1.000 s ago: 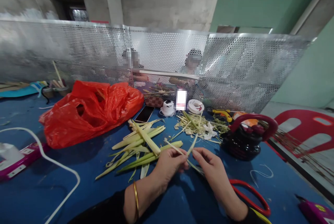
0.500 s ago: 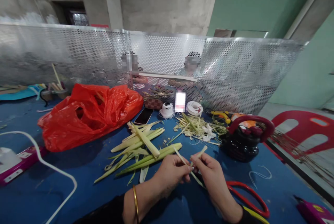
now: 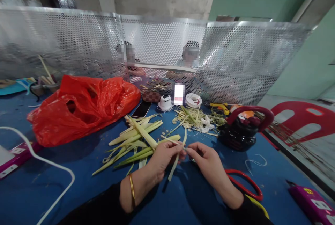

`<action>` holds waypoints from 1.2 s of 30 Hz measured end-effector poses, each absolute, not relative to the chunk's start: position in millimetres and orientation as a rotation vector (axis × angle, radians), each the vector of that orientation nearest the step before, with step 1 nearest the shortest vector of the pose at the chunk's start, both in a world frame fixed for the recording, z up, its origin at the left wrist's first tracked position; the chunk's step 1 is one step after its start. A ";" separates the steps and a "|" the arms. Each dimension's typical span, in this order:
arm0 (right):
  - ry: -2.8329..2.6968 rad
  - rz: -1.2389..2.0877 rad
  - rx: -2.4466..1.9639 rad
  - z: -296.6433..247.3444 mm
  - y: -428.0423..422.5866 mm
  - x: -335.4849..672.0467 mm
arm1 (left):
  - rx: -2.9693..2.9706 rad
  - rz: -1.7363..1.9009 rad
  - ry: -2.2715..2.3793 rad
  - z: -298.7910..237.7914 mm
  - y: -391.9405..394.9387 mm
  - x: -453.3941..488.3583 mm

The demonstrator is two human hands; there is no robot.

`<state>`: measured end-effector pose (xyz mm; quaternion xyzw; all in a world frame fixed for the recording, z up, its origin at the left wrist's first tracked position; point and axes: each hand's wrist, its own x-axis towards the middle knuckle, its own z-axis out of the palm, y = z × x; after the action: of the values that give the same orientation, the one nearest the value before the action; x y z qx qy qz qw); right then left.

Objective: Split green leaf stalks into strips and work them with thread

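My left hand [image 3: 163,158], with a gold bangle on the wrist, pinches a thin pale green leaf strip [image 3: 176,162] over the blue table [image 3: 86,169]. The strip crosses between the two hands, one end pointing up, the other hanging down. My right hand [image 3: 206,160] pinches the same strip close by, fingertips almost touching the left ones. Just behind the hands lies a pile of long green leaves [image 3: 136,139].
A red plastic bag [image 3: 83,108] lies at the left, a phone [image 3: 141,109] and thread spools [image 3: 165,102] farther back. Leaf scraps [image 3: 195,120], a dark basket with a red handle [image 3: 242,130] and red-handled scissors [image 3: 246,184] sit at the right. A white cable [image 3: 47,164] crosses the left. Two people sit behind the perforated metal screen [image 3: 235,64].
The hands have drawn closer together and turned the strip, so one end now hangs below the left hand. The camera has tilted down slightly.
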<state>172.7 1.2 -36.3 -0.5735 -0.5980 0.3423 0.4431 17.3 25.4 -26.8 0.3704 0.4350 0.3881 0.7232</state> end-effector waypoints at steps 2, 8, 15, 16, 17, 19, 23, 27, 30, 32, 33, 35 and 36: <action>-1.550 0.758 -1.446 -35.1 -4.0 169.4 | 0.841 0.900 0.968 -29.4 24.9 19.4; -1.541 0.722 -1.242 -27.5 -9.2 166.0 | 0.743 0.944 0.901 -31.4 29.2 17.4; -1.234 0.812 -1.248 -21.9 1.5 178.9 | 0.561 0.852 0.597 -20.7 28.2 11.1; -1.285 0.880 -1.222 -21.5 0.7 177.4 | 0.563 0.845 0.572 -19.9 27.2 11.1; -1.325 0.951 -1.188 -21.3 -0.4 174.9 | 0.566 0.837 0.550 -19.4 26.4 11.0; -1.341 1.056 -1.131 -21.7 -3.1 169.0 | 0.566 0.809 0.518 -19.4 25.6 10.7; -1.297 1.028 -1.163 -23.5 -6.2 161.8 | 0.564 0.710 0.477 -22.7 26.7 9.0; -1.426 0.829 -1.228 -22.2 -9.1 163.3 | 0.612 0.683 0.531 -25.5 28.3 7.7; -1.599 0.580 -1.192 -20.3 -12.4 165.4 | 0.651 0.723 0.552 -24.4 27.8 8.0; -1.684 0.422 -1.161 -19.6 -14.4 165.9 | 0.641 0.730 0.518 -22.6 26.7 8.3; -1.706 0.368 -1.151 -19.4 -15.1 165.9 | 0.636 0.727 0.500 -21.7 26.1 8.4; -1.721 0.319 -1.142 -19.7 -15.6 165.6 | 0.642 0.719 0.476 -20.8 25.5 8.2; -1.722 0.314 -1.142 -20.2 -15.4 165.5 | 0.646 0.717 0.472 -20.9 25.6 8.0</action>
<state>165.5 -15.4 -20.2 -0.4728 -0.7125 0.1298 0.5019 8.0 25.6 -20.9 0.3078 0.2247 0.3415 0.8592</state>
